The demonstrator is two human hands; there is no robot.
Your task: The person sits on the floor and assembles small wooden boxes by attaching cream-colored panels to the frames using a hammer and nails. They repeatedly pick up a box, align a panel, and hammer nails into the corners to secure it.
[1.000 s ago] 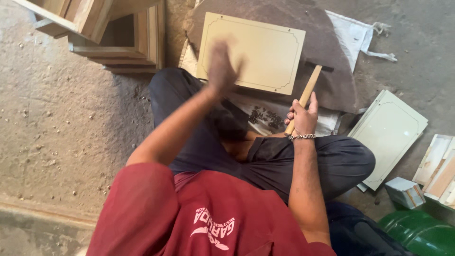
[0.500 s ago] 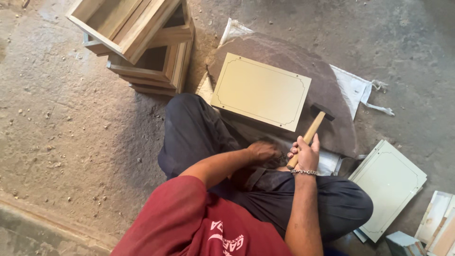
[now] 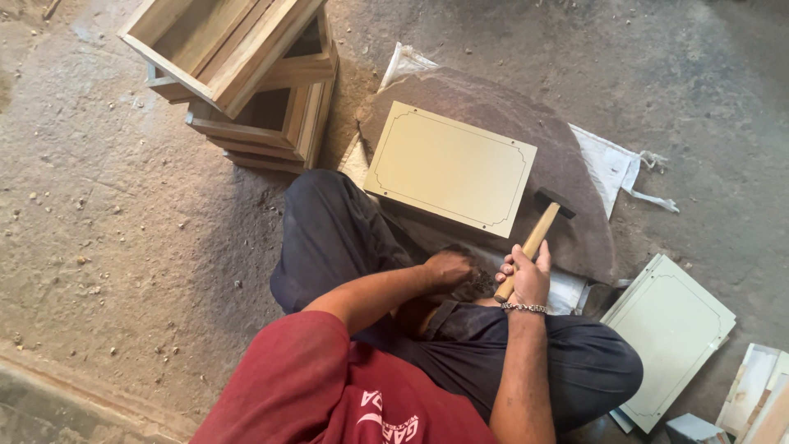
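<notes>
I sit cross-legged on the floor. My right hand point(image 3: 526, 275) grips the wooden handle of a hammer point(image 3: 536, 235), whose dark head rests on a flat brown stone slab point(image 3: 567, 164). A cream rectangular panel point(image 3: 450, 168) with a thin border line lies on that slab, in front of my knees. My left hand point(image 3: 450, 267) is lowered to a small pile of tiny dark pieces between my legs, fingers curled down into it; what it holds is hidden.
A stack of wooden box frames point(image 3: 246, 74) stands at the upper left on the concrete floor. White sacking point(image 3: 612, 168) lies under the slab. More pale panels point(image 3: 670, 329) and some wooden pieces point(image 3: 760, 399) lie at the right.
My left hand, raised and blurred above the panel a second ago, has come down to the pile between my legs. The hammer has stayed roughly in place.
</notes>
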